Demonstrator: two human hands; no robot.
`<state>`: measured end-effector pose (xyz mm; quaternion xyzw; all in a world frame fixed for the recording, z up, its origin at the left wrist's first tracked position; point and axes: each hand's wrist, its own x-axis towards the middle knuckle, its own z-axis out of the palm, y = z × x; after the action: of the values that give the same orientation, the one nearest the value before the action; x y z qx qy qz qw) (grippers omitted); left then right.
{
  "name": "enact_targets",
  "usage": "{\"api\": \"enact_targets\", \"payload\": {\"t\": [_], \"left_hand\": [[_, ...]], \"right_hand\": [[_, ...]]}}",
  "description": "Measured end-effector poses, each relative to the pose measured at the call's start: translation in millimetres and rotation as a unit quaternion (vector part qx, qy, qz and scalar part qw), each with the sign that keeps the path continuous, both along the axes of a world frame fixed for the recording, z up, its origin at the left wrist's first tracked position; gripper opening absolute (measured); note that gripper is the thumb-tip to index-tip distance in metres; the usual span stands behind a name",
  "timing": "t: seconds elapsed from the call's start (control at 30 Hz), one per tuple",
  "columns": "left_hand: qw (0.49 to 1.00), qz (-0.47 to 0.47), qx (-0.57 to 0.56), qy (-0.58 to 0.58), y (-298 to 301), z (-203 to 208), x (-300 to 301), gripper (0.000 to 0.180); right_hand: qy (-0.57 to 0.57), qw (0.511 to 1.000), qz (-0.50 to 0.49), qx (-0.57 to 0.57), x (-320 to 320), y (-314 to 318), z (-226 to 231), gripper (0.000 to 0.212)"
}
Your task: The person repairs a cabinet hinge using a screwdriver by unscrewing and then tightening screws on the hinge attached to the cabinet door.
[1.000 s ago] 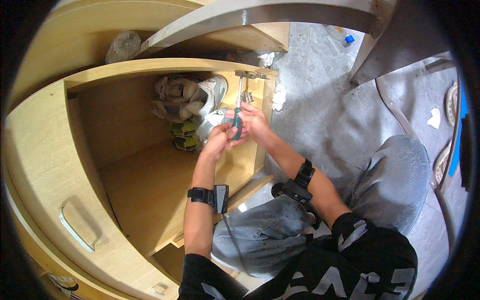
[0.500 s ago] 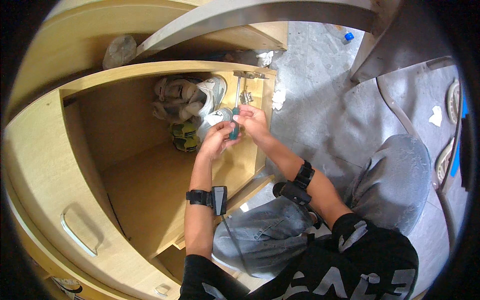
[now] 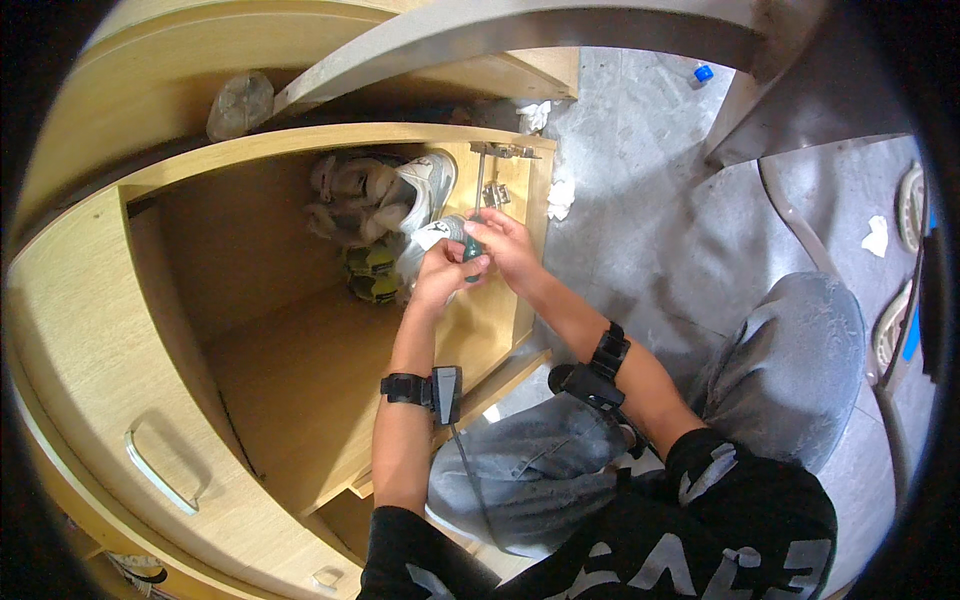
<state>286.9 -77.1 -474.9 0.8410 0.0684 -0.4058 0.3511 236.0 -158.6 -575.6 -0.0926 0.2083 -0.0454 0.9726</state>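
Observation:
A screwdriver (image 3: 473,256) with a dark green handle is held in both hands inside the open wooden cabinet (image 3: 290,370). My left hand (image 3: 445,272) closes round the handle's lower end. Closer to the shaft, my right hand (image 3: 503,246) pinches the handle with its fingers. The metal shaft points away from me toward a metal hinge (image 3: 507,150) on the far edge of the cabinet. Whether the tip touches the hinge, I cannot tell. A second small metal hinge part (image 3: 496,195) sits just beyond my right hand. Grey-white sneakers (image 3: 432,185) lie left of the shaft.
More shoes, one pair yellow and black (image 3: 370,272), lie deeper in the cabinet. A curved grey metal leg (image 3: 520,35) arches across the far side. Crumpled tissue (image 3: 560,198) and a blue cap (image 3: 703,73) are on the grey tile floor. A drawer handle (image 3: 160,475) is at left.
My left hand has shifted slightly right along the screwdriver handle, covering more of it. The right hand stays nearly in place, and the view has moved a little.

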Motion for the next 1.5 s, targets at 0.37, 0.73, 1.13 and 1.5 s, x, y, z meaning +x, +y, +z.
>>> {"api": "enact_targets", "payload": {"t": [0.37,0.73,1.13,1.5], "left_hand": [[0.957,0.137,-0.108,0.231,-6,21,5,0.035],[1.000,0.001,0.001,0.016,-3,10,-2,0.031],[0.960,0.090,-0.122,0.236,-3,30,1,0.038],[0.995,-0.065,0.038,-0.061,-3,-1,-7,0.041]], "right_hand": [[0.005,0.999,-0.040,0.020,-4,-12,20,0.024],[-0.049,0.995,-0.012,-0.084,0,-2,9,0.022],[-0.086,0.996,0.034,0.005,-12,-17,8,0.032],[-0.088,0.994,0.022,-0.052,-4,-5,10,0.029]]}}
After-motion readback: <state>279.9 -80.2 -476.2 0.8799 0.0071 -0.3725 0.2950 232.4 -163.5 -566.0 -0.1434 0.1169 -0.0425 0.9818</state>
